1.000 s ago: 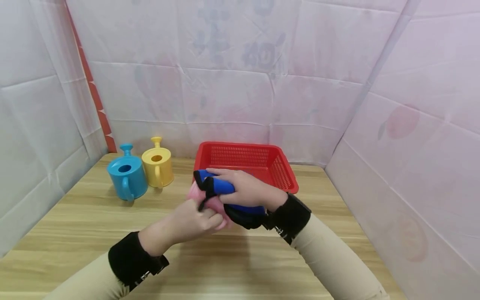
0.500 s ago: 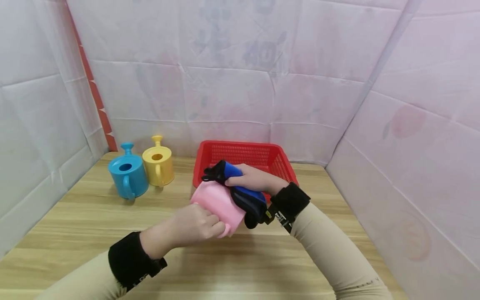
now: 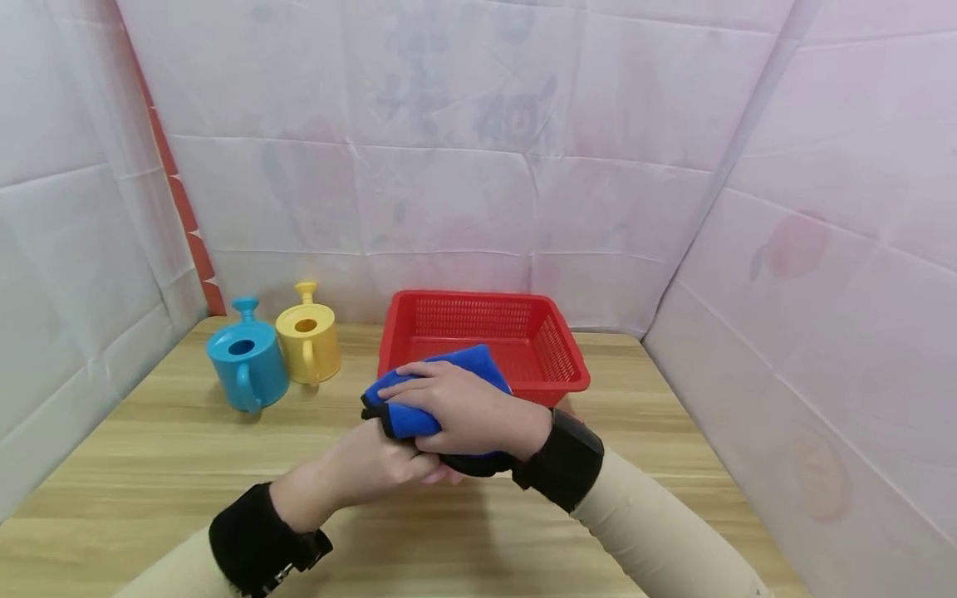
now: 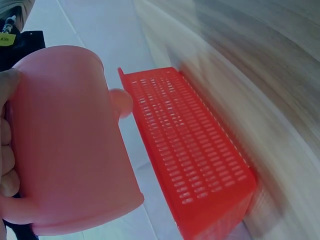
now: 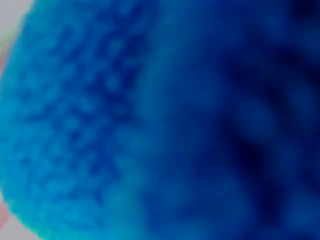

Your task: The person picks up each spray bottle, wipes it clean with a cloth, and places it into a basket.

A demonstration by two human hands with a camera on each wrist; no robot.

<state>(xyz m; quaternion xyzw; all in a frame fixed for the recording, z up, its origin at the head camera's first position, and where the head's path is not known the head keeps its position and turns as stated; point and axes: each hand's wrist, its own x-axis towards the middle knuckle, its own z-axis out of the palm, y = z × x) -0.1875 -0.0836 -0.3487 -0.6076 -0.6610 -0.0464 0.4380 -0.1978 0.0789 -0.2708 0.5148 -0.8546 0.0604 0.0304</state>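
My left hand [image 3: 366, 465] grips the handle of a pink watering can [image 4: 75, 140], held tilted above the table. In the head view the can is almost wholly covered, with a bit of pink showing under the hands. A round pink knob stands out from its side in the left wrist view. My right hand [image 3: 471, 407] holds a blue cloth [image 3: 478, 363] with black edging over the can, its fingers spread across the folds. Blurred blue fabric fills nearly all of the right wrist view.
A red slotted basket [image 3: 557, 349] stands behind the hands near the back wall. At the left back stand a blue watering can [image 3: 262, 365] and a yellow watering can [image 3: 321, 336]. White printed sheets [image 3: 449, 199] enclose the wooden table [image 3: 149, 465].
Half a second ago the pink can's side was exposed and the cloth bunched at its right. The right hand has since moved left with the cloth, covering the can. The left hand keeps its grip.
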